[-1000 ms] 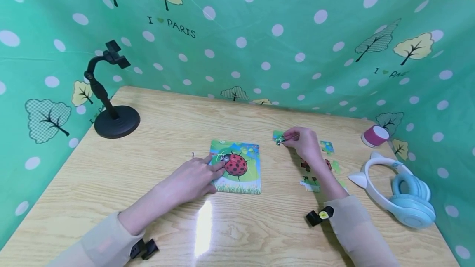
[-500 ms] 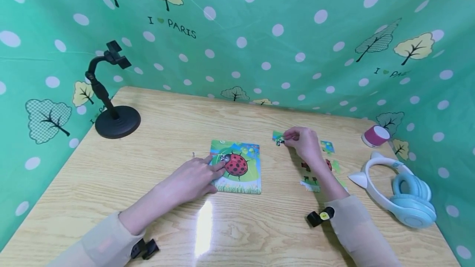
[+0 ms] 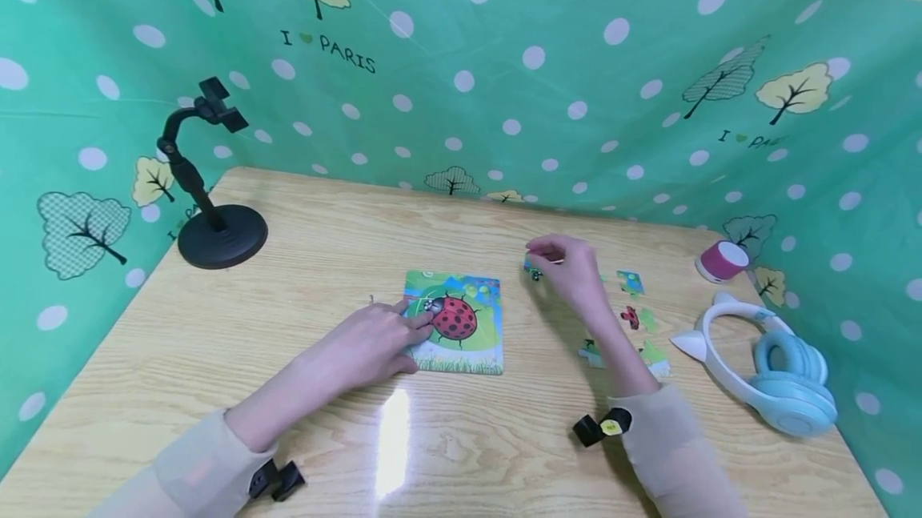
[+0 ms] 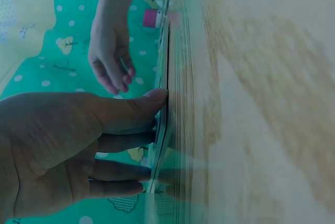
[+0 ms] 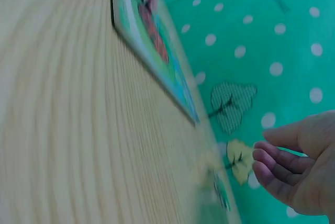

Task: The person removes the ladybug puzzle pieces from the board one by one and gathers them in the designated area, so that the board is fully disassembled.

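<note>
The left hand (image 3: pixel 374 346) rests on a square ladybug puzzle board (image 3: pixel 468 354), fingers stretched over its left side. In the left wrist view, the thumb of the left hand (image 4: pixel 63 140) lies at the board's edge. To the right of the board, the right hand (image 3: pixel 572 270) hovers over the table with loosely bent fingers. Nothing shows between the fingers of the right hand (image 5: pixel 298 166) in the right wrist view. Just under its fingertips, blue and green puzzle pieces (image 3: pixel 533 268) lie on the table, partly hidden by the hand.
More puzzle pieces, one blue-green (image 3: pixel 630 283), one red (image 3: pixel 630 317) and one green (image 3: pixel 654 355), lie right of the right forearm. Light blue cat-ear headphones (image 3: pixel 792 398) and a magenta cylinder (image 3: pixel 720 263) are at far right. A black stand (image 3: pixel 223 238) is at back left.
My right hand has lifted off the blue and green pieces and shifted slightly up and left, its fingers loosening. The left hand stays on the board. The head view has shifted slightly.
</note>
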A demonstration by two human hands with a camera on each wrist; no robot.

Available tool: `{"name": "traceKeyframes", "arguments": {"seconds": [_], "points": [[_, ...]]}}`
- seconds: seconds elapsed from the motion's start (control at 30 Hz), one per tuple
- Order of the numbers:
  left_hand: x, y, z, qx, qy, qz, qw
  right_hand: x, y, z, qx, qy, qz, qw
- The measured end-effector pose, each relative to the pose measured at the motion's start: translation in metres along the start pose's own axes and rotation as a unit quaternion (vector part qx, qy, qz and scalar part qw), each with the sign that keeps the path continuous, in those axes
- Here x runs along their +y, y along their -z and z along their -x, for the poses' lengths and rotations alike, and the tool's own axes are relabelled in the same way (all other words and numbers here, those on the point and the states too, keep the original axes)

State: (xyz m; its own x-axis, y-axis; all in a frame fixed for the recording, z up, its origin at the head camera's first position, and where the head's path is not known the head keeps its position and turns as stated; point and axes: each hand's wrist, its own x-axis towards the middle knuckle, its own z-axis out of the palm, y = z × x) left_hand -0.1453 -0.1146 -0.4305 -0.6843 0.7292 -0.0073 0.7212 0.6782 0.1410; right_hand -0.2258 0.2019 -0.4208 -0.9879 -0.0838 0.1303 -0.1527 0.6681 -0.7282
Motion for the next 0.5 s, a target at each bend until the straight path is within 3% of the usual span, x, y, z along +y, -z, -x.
{"name": "traceKeyframes", "arguments": {"seconds": [0.3,0.5], "points": [[-0.002,0.0,0.0,0.011,-0.011,0.012,0.9998,-0.04,-0.042,0.001,-0.077,0.028,-0.052,0.9953],[-0.001,-0.002,-0.002,0.031,-0.017,0.007,0.9994,-0.053,-0.065,0.009,-0.133,0.04,-0.051,0.989]]}}
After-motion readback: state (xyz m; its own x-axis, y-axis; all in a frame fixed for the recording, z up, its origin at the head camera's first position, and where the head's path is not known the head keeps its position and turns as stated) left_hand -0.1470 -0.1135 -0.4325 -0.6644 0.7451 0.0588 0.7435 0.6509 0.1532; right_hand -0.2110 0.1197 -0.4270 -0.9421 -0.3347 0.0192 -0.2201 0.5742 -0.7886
